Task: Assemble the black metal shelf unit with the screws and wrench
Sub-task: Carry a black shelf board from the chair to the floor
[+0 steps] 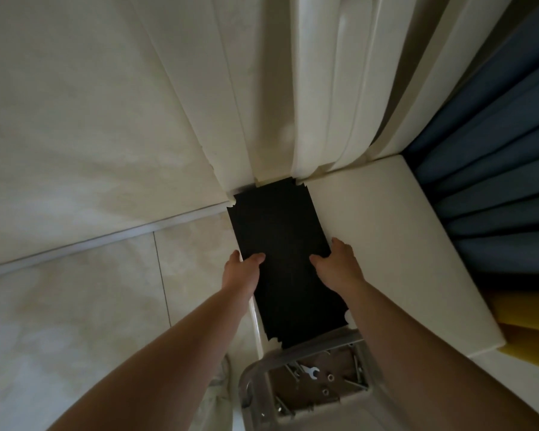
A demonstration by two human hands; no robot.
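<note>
Holding the black shelf panel (pixel 285 259) by its two long edges, I have my left hand (pixel 245 269) on the left edge and my right hand (pixel 336 259) on the right, each grip closed on the metal with the thumb lying on the top face and the fingers gone under the edge, out of sight. The panel runs lengthwise away from me, its far notched corners close against the foot of the pale door frame (pixel 262 144) and its right edge beside a white block (pixel 386 244) with blue curtain folds (pixel 495 181) beyond it. The near end of the panel reaches toward a metal stool (pixel 255 377) between my forearms; on its seat lie the small wrench (pixel 311 371), several long screws (pixel 357 365) and a few nuts (pixel 330 377), so the fixings sit below and behind both grips, well short of the hands.

My reading is that no post or screw is joined to this panel yet. The risks I see from here: both grips sit on the far half of the panel, so the near end could drop onto the stool and scatter the loose screws and nuts onto the tiled floor (pixel 91 306). The notched far corners could also catch or scrape the door frame if the panel is pushed forward. Thin metal edges may bite the hidden fingers if the panel slips.
</note>
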